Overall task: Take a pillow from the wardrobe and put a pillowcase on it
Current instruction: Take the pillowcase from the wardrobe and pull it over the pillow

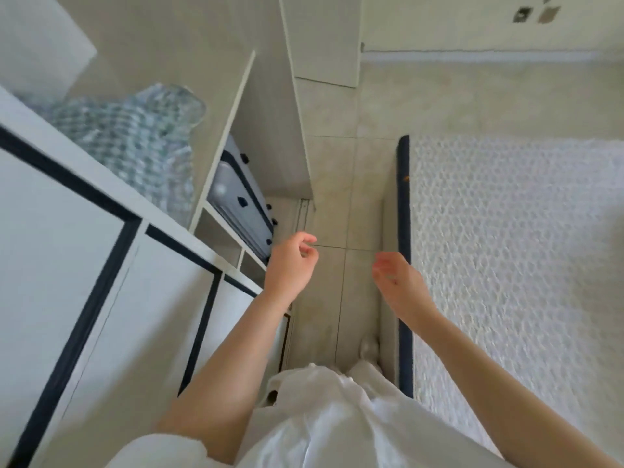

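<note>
Both hands were empty: the left hand (292, 261) loosely curled, the right hand (396, 276) with fingers slackly apart. The blue-checked pillow (135, 143) lay on the wardrobe (233, 130) shelf, upper left; best gripped with both hands at opposite edges.
</note>
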Demonstrator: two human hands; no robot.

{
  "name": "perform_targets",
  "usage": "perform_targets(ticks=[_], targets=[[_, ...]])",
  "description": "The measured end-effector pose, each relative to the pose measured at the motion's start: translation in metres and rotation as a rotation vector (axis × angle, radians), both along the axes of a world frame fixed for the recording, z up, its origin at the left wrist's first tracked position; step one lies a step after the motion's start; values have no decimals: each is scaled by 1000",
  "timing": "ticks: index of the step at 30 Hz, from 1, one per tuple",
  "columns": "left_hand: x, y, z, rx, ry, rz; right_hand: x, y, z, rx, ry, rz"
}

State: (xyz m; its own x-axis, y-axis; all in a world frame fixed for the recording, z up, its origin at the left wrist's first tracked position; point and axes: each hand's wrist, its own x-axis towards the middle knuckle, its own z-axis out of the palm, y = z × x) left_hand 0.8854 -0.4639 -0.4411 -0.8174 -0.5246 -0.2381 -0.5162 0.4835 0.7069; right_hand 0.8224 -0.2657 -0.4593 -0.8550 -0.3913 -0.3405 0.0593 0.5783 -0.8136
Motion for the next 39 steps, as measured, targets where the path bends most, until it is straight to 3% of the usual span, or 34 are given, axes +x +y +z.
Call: perform_targets(ticks=[11, 19, 25, 32, 37, 39], targets=[[-43, -50, 21, -15, 79, 498, -141, -111, 32, -24, 84, 493], [-81, -142, 63, -149, 148, 810, -176, -260, 52, -84, 241, 763], [-87, -164, 53, -294, 102, 943, -184, -366, 73, -112, 458, 1089], [-94, -196, 38, -347, -41, 1052, -191, -454, 83, -91, 605, 1355], [-89, -221, 31, -353, -411, 1091, -186, -513, 80, -143, 808, 1576], [-87, -233, 29, -377, -466, 1165, -179, -537, 80, -160, 897, 1666]])
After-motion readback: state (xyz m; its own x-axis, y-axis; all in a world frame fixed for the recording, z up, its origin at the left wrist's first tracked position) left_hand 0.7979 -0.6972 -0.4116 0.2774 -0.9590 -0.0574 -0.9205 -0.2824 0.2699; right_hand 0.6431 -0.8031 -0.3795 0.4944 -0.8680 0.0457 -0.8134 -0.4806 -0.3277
